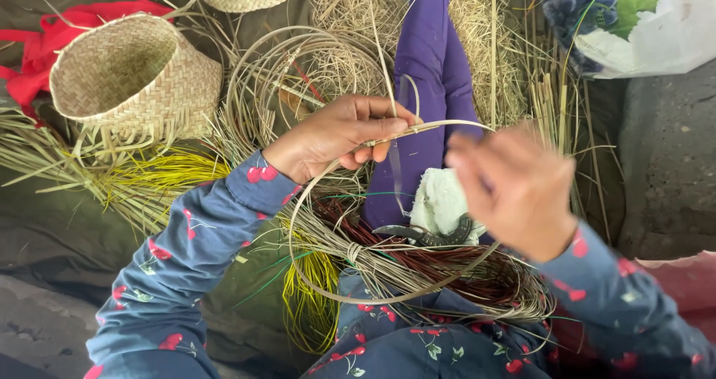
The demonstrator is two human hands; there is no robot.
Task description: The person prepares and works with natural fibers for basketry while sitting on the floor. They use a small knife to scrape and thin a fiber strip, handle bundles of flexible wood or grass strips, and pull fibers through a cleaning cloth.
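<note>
A single head-worn camera looks steeply down and close onto the lap, the hands filling the centre, a woven basket [134, 77] at ten o'clock and a white bag [664, 39] at two o'clock.

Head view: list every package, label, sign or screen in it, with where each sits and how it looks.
White plastic bag: top right corner, on the grey ground, crumpled, with green and dark blue material showing at its open side.
No labels, signs or screens are in view.
</note>
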